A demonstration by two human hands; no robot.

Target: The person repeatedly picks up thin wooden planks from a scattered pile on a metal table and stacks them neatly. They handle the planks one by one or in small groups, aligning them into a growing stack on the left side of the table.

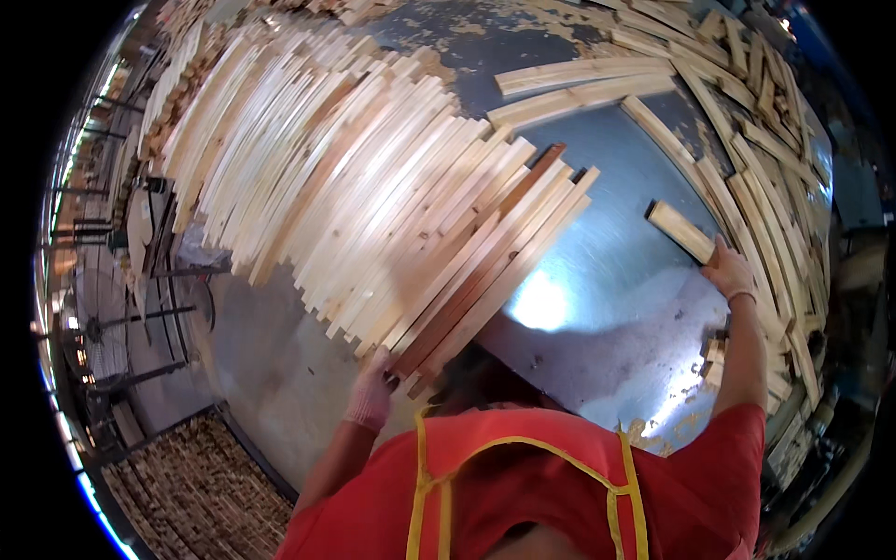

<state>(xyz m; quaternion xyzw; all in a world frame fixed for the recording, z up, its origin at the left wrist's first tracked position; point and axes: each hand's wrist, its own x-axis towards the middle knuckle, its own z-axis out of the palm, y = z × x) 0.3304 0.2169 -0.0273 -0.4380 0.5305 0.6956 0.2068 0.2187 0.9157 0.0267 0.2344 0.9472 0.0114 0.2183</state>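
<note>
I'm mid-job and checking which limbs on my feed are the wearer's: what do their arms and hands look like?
Both arms have short red sleeves. The left hand appears to wear a pale pinkish knit glove with a cuff at the wrist. The right hand has a pale band at the wrist; whether that is a glove's edge isn't clear.
</note>
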